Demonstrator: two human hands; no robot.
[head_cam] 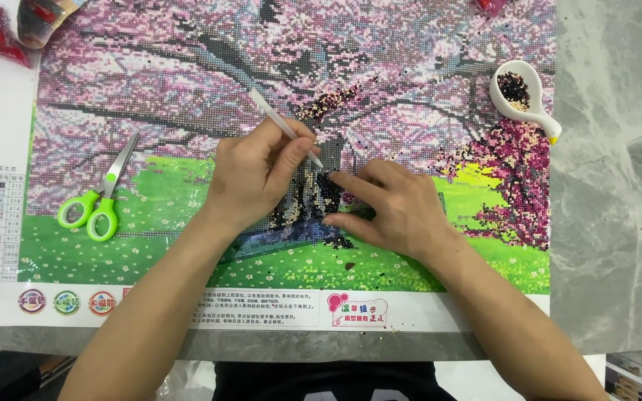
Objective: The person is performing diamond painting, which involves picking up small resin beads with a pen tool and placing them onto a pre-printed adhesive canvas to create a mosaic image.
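Nearest the camera, two bare forearms reach away over the near white border of a diamond-painting canvas (291,96), which carries a printed legend strip. Left hand (250,178) is closed in a pinch around a slim white applicator pen (285,128), whose tip comes down at the dark tree-trunk area in the canvas centre. Right hand (395,208) lies flat just right of that tip, fingers (358,182) extended and pressed together on the canvas, holding nothing. Judgement: placing a bead cleanly here calls for the pen held steady and brought down square onto its grid cell, with the right hand holding the sheet flat and clear of cells already filled. Green-handled scissors (102,194) lie well to the left on the canvas, blades pointing away. A white spouted bead tray (525,96) with dark beads sits at the far right. A few loose beads lie on the green area near the right wrist. Beneath the canvas is a grey marbled worktop (618,186). Red packets show at the far left corner; little of the room is visible.
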